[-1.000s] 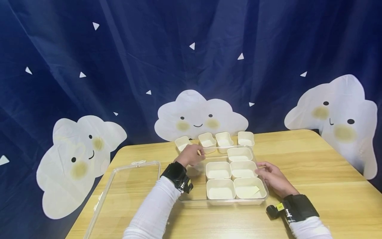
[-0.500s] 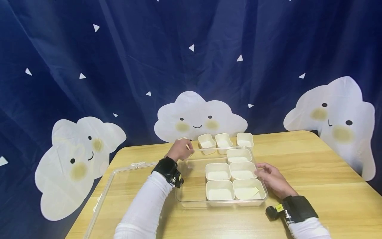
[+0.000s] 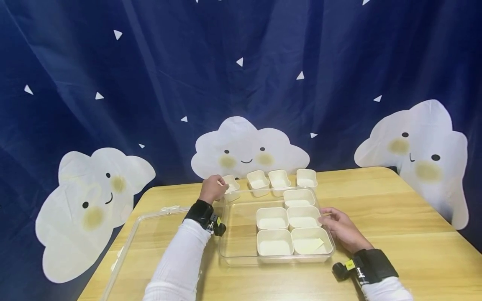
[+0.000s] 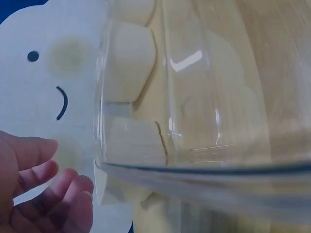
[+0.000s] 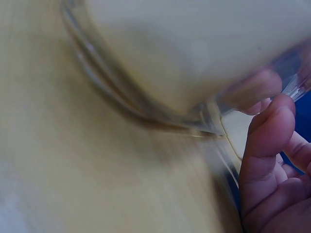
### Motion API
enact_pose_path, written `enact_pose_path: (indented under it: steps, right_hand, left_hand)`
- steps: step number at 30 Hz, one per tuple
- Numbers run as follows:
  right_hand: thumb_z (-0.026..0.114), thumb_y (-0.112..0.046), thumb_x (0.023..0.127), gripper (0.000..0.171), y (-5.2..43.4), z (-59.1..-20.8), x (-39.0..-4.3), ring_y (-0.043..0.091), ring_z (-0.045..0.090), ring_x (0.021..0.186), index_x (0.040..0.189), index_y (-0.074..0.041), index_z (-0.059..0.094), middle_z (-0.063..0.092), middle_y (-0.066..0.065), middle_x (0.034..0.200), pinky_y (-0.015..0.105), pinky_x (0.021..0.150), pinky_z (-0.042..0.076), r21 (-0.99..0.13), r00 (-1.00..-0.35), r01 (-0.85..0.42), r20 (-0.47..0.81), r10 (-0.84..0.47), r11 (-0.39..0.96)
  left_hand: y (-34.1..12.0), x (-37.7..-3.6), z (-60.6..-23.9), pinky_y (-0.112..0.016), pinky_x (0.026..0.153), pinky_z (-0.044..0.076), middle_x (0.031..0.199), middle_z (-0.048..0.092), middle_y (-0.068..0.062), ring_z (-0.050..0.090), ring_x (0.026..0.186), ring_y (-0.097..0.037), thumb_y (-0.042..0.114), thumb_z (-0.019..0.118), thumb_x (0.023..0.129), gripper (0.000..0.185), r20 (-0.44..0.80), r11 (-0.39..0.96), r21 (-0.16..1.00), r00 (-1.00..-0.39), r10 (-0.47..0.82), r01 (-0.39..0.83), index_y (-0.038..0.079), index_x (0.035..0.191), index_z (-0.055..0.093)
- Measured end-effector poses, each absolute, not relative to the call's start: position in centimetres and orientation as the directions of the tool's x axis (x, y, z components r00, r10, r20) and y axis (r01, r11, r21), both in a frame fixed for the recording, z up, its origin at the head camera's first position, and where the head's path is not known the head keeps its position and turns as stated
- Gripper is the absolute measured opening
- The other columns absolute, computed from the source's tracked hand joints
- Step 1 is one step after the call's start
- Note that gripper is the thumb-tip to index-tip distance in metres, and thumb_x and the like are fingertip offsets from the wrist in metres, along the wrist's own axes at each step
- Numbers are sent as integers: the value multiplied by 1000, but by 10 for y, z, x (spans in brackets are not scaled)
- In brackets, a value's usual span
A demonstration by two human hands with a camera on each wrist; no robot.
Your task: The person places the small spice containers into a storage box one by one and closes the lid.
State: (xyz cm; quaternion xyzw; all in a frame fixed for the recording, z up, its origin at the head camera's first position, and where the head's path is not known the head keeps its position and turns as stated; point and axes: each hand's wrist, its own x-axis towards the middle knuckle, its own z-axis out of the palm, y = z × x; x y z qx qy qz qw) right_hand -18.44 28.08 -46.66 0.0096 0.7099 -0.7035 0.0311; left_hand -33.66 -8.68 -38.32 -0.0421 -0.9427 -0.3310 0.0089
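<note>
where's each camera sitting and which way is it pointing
Head: worn on the head, looking forward and down at the table, clear tray and cloud curtain; both sleeves, left hand and right hand show.
Left wrist: beside the tray wall, facing the curtain; curled fingers show.
Right wrist: low against the tray's edge; fingertips show, blurred.
Shared: all three see the tray.

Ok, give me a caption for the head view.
Left hand grips a cream cup behind the clear tray; right hand rests on it.
</note>
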Motion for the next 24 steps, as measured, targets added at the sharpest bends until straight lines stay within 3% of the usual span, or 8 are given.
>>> enact_pose_path:
  steps: [6,11,15,19,24]
  right_hand:
    - [55,-9,93,49,280,-468,-185,17,61,83,131,14,35,57,13,97,30,72,54,-998,-998,61,-62,-34,22]
    - [55,-9,94,50,282,-466,-184,17,61,84,132,14,34,58,14,98,31,74,54,-998,-997,62,-62,-37,24]
    - [55,-9,94,50,283,-466,-183,17,62,83,132,14,34,58,14,97,31,73,54,-998,-997,67,-68,-41,19]
    - [55,-9,93,49,282,-466,-182,17,61,83,132,15,34,58,14,97,31,73,54,-998,-997,67,-68,-43,21]
    - [55,-8,93,49,281,-466,-183,18,61,84,131,15,35,58,15,98,31,74,54,-998,-998,60,-61,-34,26]
  left_hand:
    - [-102,-336,-387,-30,52,54,82,60,-12,59,60,-20,14,67,89,14,-102,753,658,-988,118,22,4,97,61]
    - [-109,-335,-396,-32,54,55,99,60,-20,62,62,-23,9,63,90,31,-178,755,655,-963,202,37,7,121,61]
    - [-111,-336,-403,-31,56,56,91,64,-16,65,65,-21,16,55,98,38,-211,756,653,-947,240,46,13,136,55]
    - [-113,-337,-407,-30,56,55,81,64,-12,62,60,-18,17,52,99,33,-217,753,657,-947,238,38,10,131,60]
    - [-114,-336,-407,-29,53,54,82,63,-14,64,60,-19,11,54,95,17,-178,742,668,-955,238,60,3,107,64]
